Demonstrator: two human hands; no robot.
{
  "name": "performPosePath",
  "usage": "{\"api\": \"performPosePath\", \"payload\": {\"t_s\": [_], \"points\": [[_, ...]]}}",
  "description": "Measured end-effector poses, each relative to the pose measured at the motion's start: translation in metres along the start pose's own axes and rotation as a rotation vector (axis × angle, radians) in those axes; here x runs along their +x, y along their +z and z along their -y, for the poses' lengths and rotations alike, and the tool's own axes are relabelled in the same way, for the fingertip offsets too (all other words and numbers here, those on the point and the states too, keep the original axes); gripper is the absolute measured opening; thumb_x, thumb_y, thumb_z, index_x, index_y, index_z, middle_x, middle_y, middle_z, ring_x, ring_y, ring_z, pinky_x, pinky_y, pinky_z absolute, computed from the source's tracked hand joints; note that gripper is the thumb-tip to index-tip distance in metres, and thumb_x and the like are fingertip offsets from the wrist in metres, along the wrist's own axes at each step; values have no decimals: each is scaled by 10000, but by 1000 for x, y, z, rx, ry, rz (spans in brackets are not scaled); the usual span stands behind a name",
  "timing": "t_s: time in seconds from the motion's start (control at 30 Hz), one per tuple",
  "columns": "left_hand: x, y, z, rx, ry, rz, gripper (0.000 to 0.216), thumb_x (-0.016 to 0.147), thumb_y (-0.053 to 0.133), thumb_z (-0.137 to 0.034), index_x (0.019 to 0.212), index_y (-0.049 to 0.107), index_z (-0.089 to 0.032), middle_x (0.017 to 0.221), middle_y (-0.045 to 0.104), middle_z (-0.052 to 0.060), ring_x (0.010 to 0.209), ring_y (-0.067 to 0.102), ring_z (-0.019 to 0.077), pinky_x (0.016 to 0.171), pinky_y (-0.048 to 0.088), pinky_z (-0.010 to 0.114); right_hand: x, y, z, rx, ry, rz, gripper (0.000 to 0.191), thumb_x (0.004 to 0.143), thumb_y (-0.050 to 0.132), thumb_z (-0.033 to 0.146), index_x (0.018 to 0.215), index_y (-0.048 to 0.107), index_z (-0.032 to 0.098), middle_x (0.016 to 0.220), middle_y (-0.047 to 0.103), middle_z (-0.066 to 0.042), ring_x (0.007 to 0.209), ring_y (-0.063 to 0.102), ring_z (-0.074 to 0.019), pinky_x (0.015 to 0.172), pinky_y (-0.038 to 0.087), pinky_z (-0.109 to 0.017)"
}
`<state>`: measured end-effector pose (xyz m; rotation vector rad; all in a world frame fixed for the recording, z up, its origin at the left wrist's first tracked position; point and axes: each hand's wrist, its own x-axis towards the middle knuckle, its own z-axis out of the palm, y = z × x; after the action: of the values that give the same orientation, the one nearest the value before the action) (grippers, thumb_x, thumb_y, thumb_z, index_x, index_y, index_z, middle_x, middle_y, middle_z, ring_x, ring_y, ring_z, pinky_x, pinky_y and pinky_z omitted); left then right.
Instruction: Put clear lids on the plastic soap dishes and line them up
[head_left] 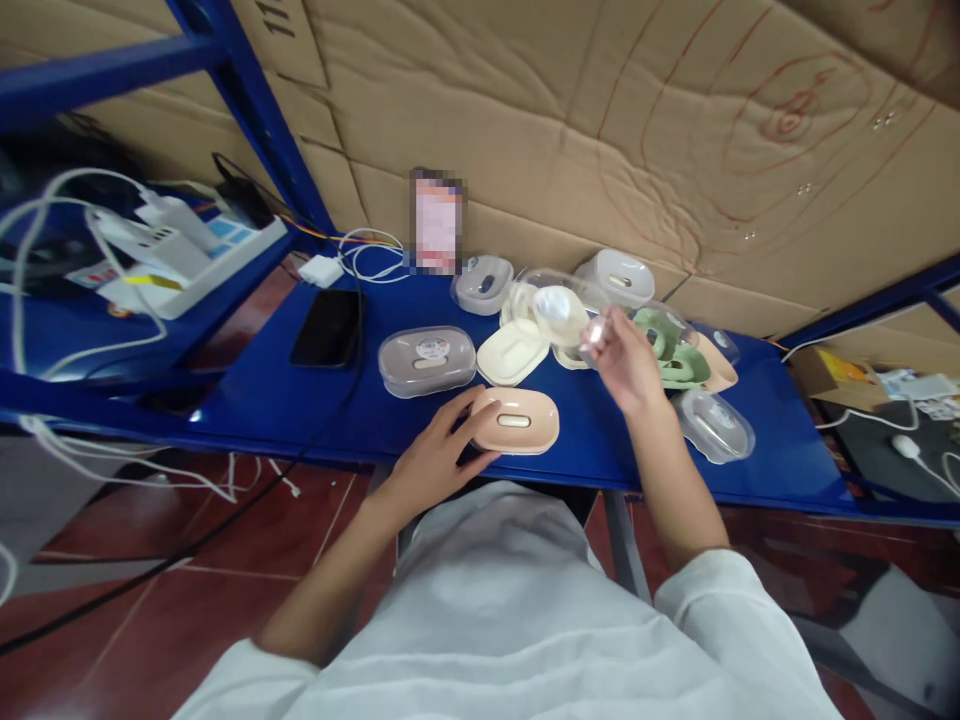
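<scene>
A peach-pink oval soap box [517,420] lies on the blue shelf [300,400] near its front edge. My left hand [439,455] rests against the box's left end, fingers curled on its rim. My right hand [626,365] is raised above the shelf, pinching a clear plastic lid [564,312] that is tilted in the air. Behind it lie a cream box [514,352], a grey lidded box [427,360] and a green box [671,350].
More boxes and clear lids cluster at the back: [484,283], [621,277], [712,425]. A black phone [328,327] with cable lies to the left, a white charger [320,270] behind it. A power strip [180,255] sits far left. Cardboard lines the wall.
</scene>
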<state>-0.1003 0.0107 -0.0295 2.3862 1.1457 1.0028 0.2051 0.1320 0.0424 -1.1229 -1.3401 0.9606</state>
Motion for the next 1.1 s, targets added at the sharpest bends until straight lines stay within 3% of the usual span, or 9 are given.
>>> {"api": "performPosePath", "payload": {"t_s": [0.17, 0.27, 0.33, 0.37, 0.47, 0.53, 0.8, 1.0, 1.1], "points": [[0, 3, -3, 35, -21, 23, 777, 1021, 712, -384, 1694, 326, -346, 1749, 334, 164, 1507, 526, 360, 1180, 547, 519, -96, 2, -31, -11, 198, -40, 443, 1023, 599, 613, 1207, 678, 218, 822, 730, -30, 754, 728, -197, 698, 640, -341], [2, 5, -2, 54, 8, 48, 716, 1035, 691, -373, 1677, 373, -349, 1727, 373, 152, 1541, 477, 364, 1220, 504, 550, -118, 16, -34, -310, 40, -99, 506, 1090, 490, 564, 1459, 595, 234, 1229, 746, -129, 1075, 748, -231, 898, 659, -409], [1, 6, 1, 34, 13, 40, 671, 1034, 692, -378, 1649, 423, -347, 1678, 435, 150, 1520, 497, 355, 1213, 512, 553, -124, 22, -27, -559, -153, -37, 536, 1122, 422, 530, 1579, 516, 267, 1595, 545, -169, 1437, 588, -283, 1132, 570, -505], [0, 7, 2, 15, 6, 28, 647, 1028, 702, -386, 1626, 457, -347, 1654, 457, 148, 1499, 517, 349, 1201, 527, 549, -125, 23, -23, -666, -249, 69, 554, 1123, 428, 530, 1617, 483, 286, 1692, 442, -154, 1558, 464, -307, 1220, 494, -551], [-3, 9, 7, -43, -22, -6, 570, 1003, 736, -412, 1540, 556, -345, 1601, 483, 137, 1441, 565, 340, 1162, 566, 543, -127, 24, -13, -867, -452, 469, 652, 1075, 578, 541, 1672, 417, 336, 1756, 370, -102, 1671, 246, -350, 1309, 363, -627], [-5, 8, 10, -69, -33, -10, 526, 998, 743, -417, 1496, 593, -342, 1577, 485, 130, 1419, 581, 333, 1154, 573, 542, -126, 23, -11, -937, -508, 563, 685, 1051, 638, 519, 1675, 417, 341, 1749, 390, -90, 1679, 221, -349, 1317, 357, -619], [1, -1, 9, -167, -111, 58, 746, 924, 837, -410, 1580, 491, -336, 1571, 488, 126, 1453, 547, 337, 1224, 499, 579, -108, 24, -2, -949, -545, 642, 731, 935, 765, 607, 1584, 568, 333, 1636, 528, -117, 1522, 472, -354, 1275, 433, -597], [1, -1, 9, -183, -103, 86, 687, 952, 804, -420, 1569, 511, -350, 1582, 467, 118, 1450, 557, 318, 1238, 492, 546, -116, 25, -13, -922, -546, 601, 802, 915, 819, 539, 1625, 517, 320, 1767, 340, -133, 1645, 312, -369, 1298, 402, -617], [1, 0, 9, -184, -83, 82, 678, 972, 777, -424, 1584, 493, -357, 1605, 454, 117, 1467, 549, 315, 1243, 489, 530, -121, 25, -21, -931, -543, 552, 752, 927, 798, 559, 1593, 563, 300, 1746, 384, -134, 1650, 305, -358, 1314, 382, -604]]}}
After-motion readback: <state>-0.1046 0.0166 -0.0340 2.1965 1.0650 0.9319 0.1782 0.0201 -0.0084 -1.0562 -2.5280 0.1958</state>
